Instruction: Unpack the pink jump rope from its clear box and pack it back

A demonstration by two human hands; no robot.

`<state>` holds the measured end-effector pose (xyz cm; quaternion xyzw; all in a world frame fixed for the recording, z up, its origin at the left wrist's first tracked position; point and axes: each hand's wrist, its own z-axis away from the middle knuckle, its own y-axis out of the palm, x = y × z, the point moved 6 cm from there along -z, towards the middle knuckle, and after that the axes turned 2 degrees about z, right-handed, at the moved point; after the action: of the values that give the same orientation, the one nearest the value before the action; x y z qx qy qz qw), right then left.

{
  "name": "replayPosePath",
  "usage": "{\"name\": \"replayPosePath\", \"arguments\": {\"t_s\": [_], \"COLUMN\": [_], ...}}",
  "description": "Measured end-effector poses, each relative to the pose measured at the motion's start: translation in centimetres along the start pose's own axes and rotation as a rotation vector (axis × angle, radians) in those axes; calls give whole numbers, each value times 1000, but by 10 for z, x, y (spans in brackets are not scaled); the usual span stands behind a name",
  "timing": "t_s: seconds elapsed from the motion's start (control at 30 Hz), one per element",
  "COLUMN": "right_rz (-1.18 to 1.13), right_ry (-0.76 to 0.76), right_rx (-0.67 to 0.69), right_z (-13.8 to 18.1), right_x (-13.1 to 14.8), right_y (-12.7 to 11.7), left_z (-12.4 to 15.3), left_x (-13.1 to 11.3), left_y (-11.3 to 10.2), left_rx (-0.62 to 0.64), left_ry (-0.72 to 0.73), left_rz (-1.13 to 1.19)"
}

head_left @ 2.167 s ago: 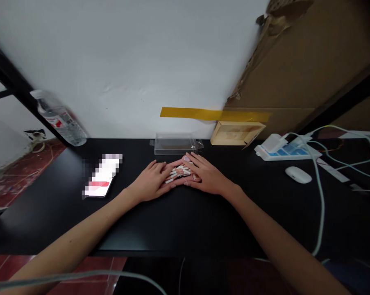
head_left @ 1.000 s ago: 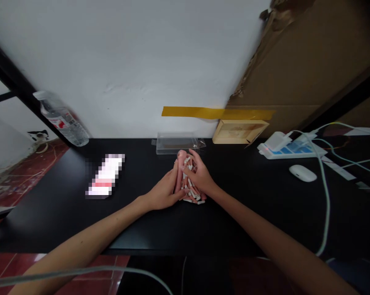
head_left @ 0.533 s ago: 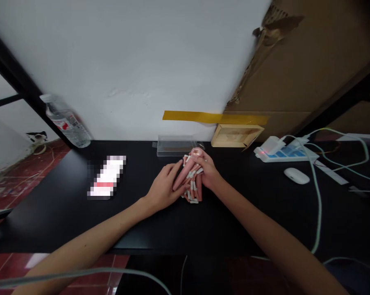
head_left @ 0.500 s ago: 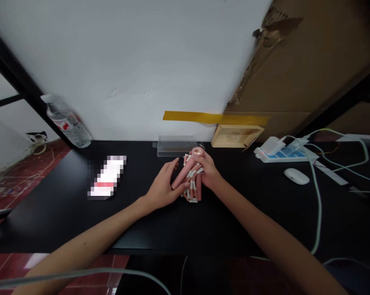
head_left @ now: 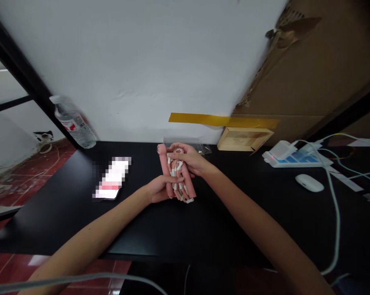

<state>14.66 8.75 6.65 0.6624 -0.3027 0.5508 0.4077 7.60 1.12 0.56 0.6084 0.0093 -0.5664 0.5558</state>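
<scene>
Grasping, with left fingers [head_left: 172, 179] on the near part and right fingers [head_left: 175, 156] around the far end, a beaded rope [head_left: 180, 165] bunched between pink handles [head_left: 164, 164]. Aligned lengthwise roughly toward the wall [head_left: 148, 65], between both, touching each, over the tabletop [head_left: 172, 233].

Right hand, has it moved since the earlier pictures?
Yes: the right hand, holding the beaded rope, has shifted left, farther from the wooden frame by the wall.

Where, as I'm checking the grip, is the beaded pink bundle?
In the head view, the beaded pink bundle is near the middle, held by the left hand and right hand, right of the phone.
</scene>
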Motion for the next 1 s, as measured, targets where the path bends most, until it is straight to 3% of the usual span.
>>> {"name": "replayPosePath", "arguments": {"t_s": [0.23,0.47,0.6,0.7,0.9,1.0], "right_rz": [-46,48,140,-1,-212,-306], "right_ry": [21,-57,-43,-44,135,137], "right_rx": [-14,-31,-15,-7,202,328], "right_z": [-6,-2,-3,-4,3,9], "right_x": [-20,-9,-5,-6,-24,-25], "right_y": [-5,-6,-12,-20,-18,-5], "left_z": [-4,3,2,-1,-1,-3], "left_x": [-1,-16,-16,-17,-23,-12], "left_y": [-5,6,7,9,12,16], "left_rx": [-96,40,3,-11,27,149], "left_ry": [9,91,37,6,83,30], "left_rz": [-29,-48,-43,-116,-180,-77]}}
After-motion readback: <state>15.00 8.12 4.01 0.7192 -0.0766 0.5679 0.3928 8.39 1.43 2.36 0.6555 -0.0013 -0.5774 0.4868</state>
